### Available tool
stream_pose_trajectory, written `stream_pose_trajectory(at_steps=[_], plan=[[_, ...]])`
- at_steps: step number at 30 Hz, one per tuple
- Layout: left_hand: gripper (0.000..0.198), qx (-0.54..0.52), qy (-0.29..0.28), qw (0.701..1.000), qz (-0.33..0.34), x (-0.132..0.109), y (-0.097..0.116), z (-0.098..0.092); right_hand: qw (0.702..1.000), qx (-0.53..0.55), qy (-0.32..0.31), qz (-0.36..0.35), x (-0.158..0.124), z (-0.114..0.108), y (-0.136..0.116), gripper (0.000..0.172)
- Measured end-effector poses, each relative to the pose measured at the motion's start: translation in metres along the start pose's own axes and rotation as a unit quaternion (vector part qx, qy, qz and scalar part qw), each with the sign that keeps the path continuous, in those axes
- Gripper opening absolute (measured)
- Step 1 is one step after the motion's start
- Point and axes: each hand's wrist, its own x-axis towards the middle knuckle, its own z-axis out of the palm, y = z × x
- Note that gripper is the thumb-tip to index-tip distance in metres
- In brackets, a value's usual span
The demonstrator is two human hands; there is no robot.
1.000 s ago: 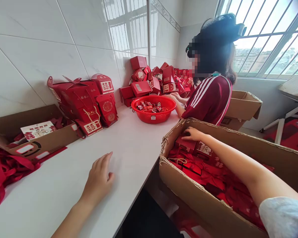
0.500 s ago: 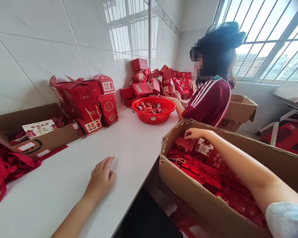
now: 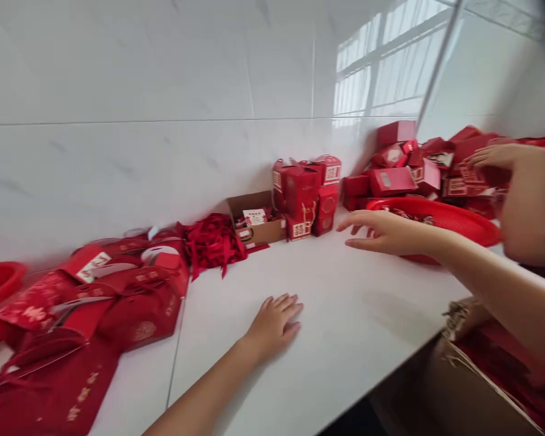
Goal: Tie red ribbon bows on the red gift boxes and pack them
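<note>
My left hand (image 3: 275, 324) rests palm down on the white table (image 3: 336, 315), fingers spread and holding nothing. My right hand (image 3: 381, 232) reaches across above the table, its fingers stretched out and parted, with nothing in them. Just beyond it lies the red plastic basin (image 3: 463, 224) with small wrapped pieces inside, partly hidden by my hand and forearm. Left of its fingertips stand several red gift boxes (image 3: 302, 197) with gold markings, stacked against the wall. A small open cardboard box (image 3: 270, 232) holding printed cards sits beside them.
A heap of red ribbons (image 3: 213, 242) and several red gift bags (image 3: 140, 303) lie at the left, near another red basin (image 3: 9, 278). More red boxes (image 3: 393, 178) pile up at the back right, by a co-worker's hand (image 3: 504, 156). A large carton (image 3: 476, 375) stands below right.
My view has swung to the left. My right hand has come out of the large carton and over the table, its fingers now extended. My left hand has flattened on the tabletop.
</note>
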Motion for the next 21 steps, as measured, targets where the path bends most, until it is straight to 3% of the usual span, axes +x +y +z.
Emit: stream_pose_trajectory(at_steps=[4,9,14,18,21], plan=[[0.046,-0.01,0.025,0.998,-0.052,-0.027,-0.018,-0.007,0.999,0.01,0.05,0.003,0.098,0.055,-0.019,0.038],[0.043,-0.03,0.042,0.998,-0.047,-0.031,-0.02,-0.003,0.996,0.025,0.017,0.08,0.192,0.137,-0.029,0.032],[0.04,-0.037,0.053,0.997,-0.038,-0.031,-0.023,0.0,0.979,0.079,0.068,0.173,0.232,0.197,-0.032,0.038],[0.038,-0.039,0.069,0.997,-0.02,-0.031,-0.028,0.005,0.944,0.177,0.1,0.261,0.254,0.218,-0.031,0.035],[0.034,-0.04,0.096,0.995,-0.006,-0.03,-0.03,0.012,0.902,0.277,0.063,0.325,0.271,0.227,-0.028,0.032]])
